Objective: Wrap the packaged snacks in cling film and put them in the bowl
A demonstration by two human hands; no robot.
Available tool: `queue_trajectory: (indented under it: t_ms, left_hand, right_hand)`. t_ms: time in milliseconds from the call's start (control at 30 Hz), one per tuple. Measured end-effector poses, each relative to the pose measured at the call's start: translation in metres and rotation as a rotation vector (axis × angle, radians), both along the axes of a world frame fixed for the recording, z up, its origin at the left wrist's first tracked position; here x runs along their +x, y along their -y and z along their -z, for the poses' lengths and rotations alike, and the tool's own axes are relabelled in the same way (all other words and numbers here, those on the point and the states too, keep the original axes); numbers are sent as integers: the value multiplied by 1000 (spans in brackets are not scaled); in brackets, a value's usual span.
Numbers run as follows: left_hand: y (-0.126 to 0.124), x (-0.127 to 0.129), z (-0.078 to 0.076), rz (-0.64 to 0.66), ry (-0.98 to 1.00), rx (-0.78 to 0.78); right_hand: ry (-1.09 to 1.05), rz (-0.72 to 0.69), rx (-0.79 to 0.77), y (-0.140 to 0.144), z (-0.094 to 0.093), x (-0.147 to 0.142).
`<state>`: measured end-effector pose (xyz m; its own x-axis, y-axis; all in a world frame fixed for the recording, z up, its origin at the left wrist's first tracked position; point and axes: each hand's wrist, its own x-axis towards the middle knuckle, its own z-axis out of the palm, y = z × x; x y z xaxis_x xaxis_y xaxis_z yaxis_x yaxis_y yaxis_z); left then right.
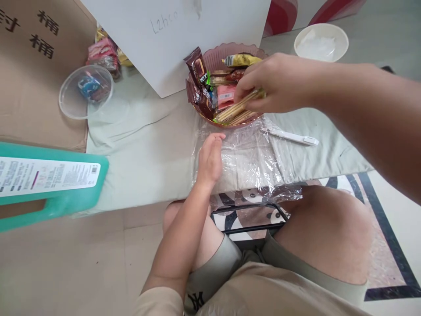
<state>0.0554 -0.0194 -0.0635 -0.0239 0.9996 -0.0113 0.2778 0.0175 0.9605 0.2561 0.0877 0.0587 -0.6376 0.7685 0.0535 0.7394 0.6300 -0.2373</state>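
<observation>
My right hand reaches over a pink scalloped bowl full of wrapped snacks and is closed on a snack packet of thin biscuit sticks at the bowl's near rim. My left hand rests palm down, fingers together, on a sheet of clear plastic wrap spread on the grey-green cloth in front of the bowl. A brown chocolate wrapper stands up at the bowl's left edge. A white pen-like tool lies on the wrap to the right.
A clear round container with a blue item sits at the left by a cardboard box. More snack packets lie behind it. A white board leans at the back, a white bowl at far right, a teal jug at near left.
</observation>
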Motion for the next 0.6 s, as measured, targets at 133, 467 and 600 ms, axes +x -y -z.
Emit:
queue_trajectory:
  t_ms: [133,467,600]
  left_hand:
    - [0,-6,2,-14,81,20]
    - [9,-13,-2,-38,-30,151]
    - [12,-17,1,-55,-43,209]
  right_hand:
    - [-221,-7,194,54,7,1]
    - [-361,587,175,122,134,11]
    - [-313,501,102,112,134,8]
